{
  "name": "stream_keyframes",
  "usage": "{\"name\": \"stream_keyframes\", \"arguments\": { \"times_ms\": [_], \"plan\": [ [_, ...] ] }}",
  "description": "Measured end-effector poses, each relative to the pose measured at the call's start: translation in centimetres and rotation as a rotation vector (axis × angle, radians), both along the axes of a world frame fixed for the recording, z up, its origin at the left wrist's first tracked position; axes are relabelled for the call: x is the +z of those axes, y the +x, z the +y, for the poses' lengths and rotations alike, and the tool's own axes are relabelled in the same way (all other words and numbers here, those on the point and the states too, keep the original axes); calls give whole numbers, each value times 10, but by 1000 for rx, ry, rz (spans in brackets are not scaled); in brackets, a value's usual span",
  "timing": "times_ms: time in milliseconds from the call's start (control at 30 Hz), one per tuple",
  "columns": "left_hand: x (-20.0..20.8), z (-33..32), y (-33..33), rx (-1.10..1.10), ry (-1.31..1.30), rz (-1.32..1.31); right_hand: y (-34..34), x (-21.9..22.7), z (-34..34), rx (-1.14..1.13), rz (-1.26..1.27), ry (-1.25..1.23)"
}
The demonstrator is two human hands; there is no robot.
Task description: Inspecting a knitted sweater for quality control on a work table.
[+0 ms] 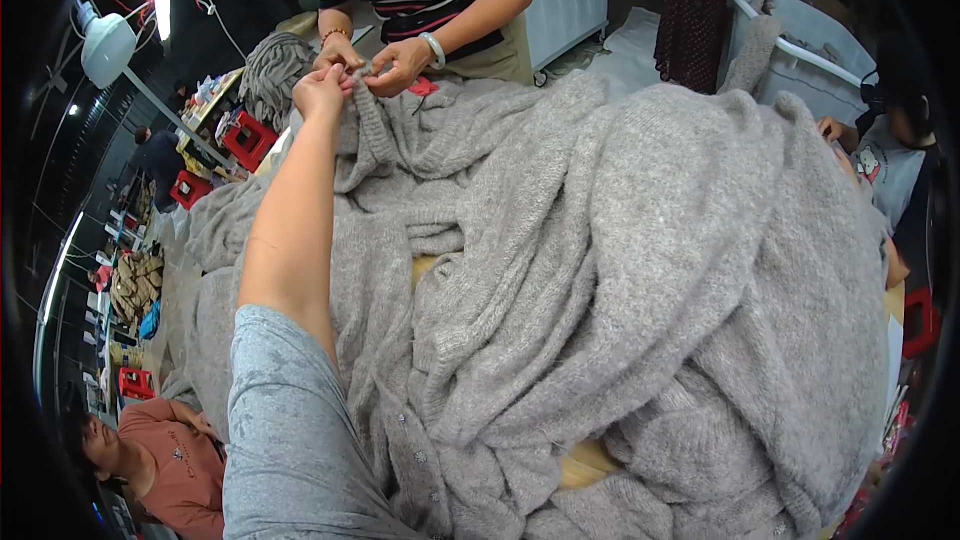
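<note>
My left hand (321, 93) is stretched far across the table, its fingers bent into a pinch. Its fingertips meet the hands (385, 62) of a co-worker opposite, beside a ribbed edge (372, 135) of grey knitwear. What my fingers hold, if anything, is hidden at that contact. The co-worker's fingers pinch the top of the ribbed edge. Below my forearm spreads a large heap of fuzzy grey knit garments (660, 210), with small shiny buttons (420, 457) on one front. My right hand does not show.
Yellowish tabletop (590, 465) shows through gaps in the heap. A small red item (424, 87) lies near the co-worker. White wheeled bins (567, 5) stand behind. Other people are at the right edge and lower left. Red stools (249, 139) and a lamp (107, 48) are at left.
</note>
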State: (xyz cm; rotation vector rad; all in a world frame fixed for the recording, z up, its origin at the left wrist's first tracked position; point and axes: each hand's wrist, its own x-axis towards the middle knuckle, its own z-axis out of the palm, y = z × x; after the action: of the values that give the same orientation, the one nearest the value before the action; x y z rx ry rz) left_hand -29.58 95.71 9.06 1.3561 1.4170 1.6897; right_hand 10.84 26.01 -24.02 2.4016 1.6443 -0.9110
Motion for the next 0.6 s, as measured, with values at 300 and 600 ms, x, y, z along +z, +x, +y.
{"name": "stream_keyframes", "arguments": {
  "times_ms": [300, 600],
  "plan": [
    [49, -57, -6, -39, 289, -28, -7, 20, -1, -42, 45, 151],
    [-79, -546, 111, -1201, -29, 689, 15, 87, -49, -63, -2, 251]
  ]
}}
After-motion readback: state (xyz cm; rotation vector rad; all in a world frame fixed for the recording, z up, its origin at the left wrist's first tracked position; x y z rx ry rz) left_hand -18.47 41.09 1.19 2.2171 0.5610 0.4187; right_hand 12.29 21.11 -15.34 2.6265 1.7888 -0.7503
